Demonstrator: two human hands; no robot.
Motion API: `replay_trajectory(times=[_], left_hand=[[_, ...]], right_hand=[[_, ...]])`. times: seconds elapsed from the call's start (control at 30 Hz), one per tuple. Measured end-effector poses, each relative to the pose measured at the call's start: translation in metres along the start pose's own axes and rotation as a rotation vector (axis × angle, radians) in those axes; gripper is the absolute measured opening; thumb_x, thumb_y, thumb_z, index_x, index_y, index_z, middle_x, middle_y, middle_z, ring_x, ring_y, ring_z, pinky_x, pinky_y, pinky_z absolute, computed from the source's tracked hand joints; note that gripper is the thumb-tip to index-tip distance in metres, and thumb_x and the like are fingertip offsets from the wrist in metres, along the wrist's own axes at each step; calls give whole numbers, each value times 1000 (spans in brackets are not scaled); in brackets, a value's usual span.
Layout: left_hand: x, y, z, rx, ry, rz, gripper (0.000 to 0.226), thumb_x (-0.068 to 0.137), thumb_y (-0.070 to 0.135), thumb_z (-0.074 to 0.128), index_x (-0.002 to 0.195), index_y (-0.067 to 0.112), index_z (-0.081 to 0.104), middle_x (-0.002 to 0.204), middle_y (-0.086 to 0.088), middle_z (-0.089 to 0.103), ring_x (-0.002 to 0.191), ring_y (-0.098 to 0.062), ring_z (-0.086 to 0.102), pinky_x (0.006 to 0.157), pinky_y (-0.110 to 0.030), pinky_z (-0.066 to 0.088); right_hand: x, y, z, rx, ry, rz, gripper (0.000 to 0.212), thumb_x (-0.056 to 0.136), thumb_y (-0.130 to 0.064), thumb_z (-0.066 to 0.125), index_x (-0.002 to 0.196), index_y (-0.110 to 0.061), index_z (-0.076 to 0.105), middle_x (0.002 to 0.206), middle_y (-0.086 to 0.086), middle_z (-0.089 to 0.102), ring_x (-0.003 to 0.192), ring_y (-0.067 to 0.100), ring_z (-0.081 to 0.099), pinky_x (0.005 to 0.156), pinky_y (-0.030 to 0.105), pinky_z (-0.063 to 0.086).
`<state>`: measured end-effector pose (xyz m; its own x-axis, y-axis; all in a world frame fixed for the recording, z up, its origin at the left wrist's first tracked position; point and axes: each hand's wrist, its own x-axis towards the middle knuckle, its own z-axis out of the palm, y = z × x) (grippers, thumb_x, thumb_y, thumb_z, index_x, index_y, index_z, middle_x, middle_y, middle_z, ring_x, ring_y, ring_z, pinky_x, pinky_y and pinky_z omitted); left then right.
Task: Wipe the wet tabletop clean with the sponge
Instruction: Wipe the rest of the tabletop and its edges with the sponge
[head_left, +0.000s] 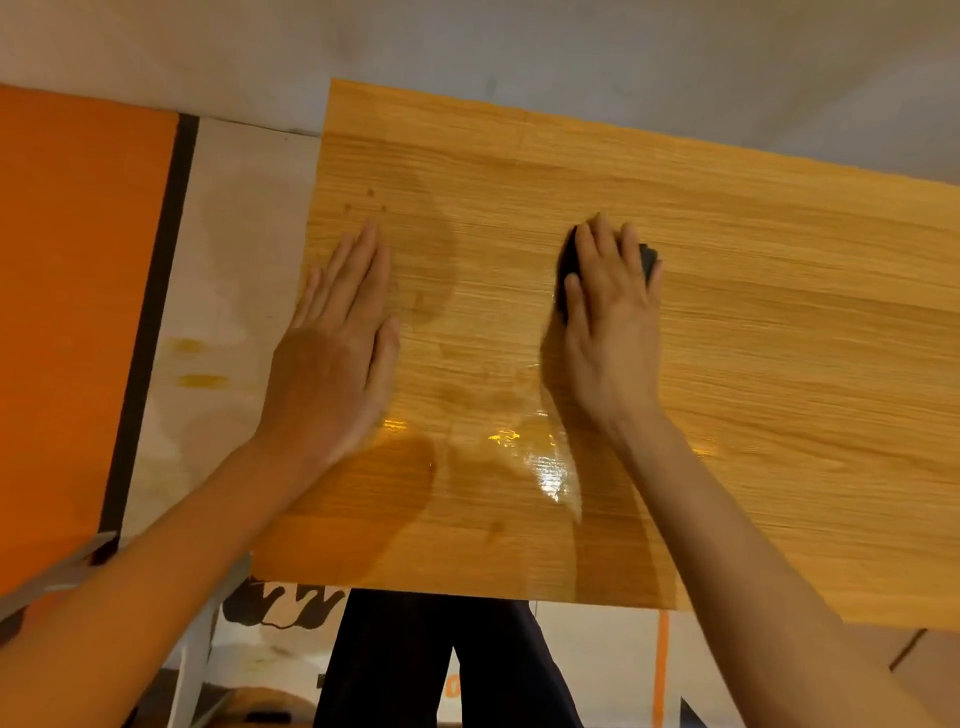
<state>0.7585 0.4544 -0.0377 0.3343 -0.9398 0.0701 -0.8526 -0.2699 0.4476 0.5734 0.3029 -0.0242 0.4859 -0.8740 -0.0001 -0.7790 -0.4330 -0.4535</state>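
An orange panel (78, 312) with a dark edge lies far left, beside a pale stained floor (234, 260). The left hand (337, 353) lies flat near the left edge of the wooden tabletop (779, 338), fingers (358, 270) straight and together, holding nothing. Wet sheen and darker damp patches (540, 452) lie on the wood between and below the hands. The right hand (608, 312) presses on the dark sponge (647, 260) near the middle of the tabletop, its fingers curled over it and hiding most of it.
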Motion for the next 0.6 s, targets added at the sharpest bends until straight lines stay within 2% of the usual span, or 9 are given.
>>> replay_trajectory(times=[0.07,0.23,0.33,0.4,0.47,0.6], left_hand=[[-26,8,-5,-18,-57,-61,59,108,25,30,162,8,14,171,-6,9,158,-19,6,128,-28,-3],[-60,12,6,-20,-76,-123,61,107,30,24,163,9,9,171,-5,4,159,-15,0,129,-34,-2],[-61,12,11,17,-53,-121,61,107,28,26,163,7,12,171,-7,7,159,-19,4,129,-36,2],[-59,10,10,15,-42,-116,60,107,26,28,162,6,14,171,-8,9,159,-21,6,129,-39,6],[-56,9,9,12,-30,-109,60,106,24,30,162,5,17,171,-8,11,159,-22,8,129,-40,9],[-56,12,9,8,-35,-119,62,105,23,33,162,6,17,171,-8,11,159,-20,8,129,-39,8]], right_hand=[[6,-22,14,28,-10,-16,48,102,-22,31,147,-9,38,157,7,30,149,26,15,121,43,1],[-52,-53,26,-27,-160,-331,48,103,-19,36,150,-12,33,159,3,25,150,20,10,123,44,4],[-109,-51,22,-47,-264,-419,57,99,-14,48,152,-13,27,161,1,17,151,17,4,122,47,7],[-102,-48,20,-47,-300,-468,56,99,-16,47,152,-13,27,161,1,19,150,16,4,123,44,5],[-64,-54,26,-81,-275,-459,51,101,-18,41,151,-13,30,160,4,23,150,20,10,123,44,6],[-14,-72,39,-30,-82,-224,46,103,-17,38,148,-8,36,157,7,31,148,23,18,122,42,2]])
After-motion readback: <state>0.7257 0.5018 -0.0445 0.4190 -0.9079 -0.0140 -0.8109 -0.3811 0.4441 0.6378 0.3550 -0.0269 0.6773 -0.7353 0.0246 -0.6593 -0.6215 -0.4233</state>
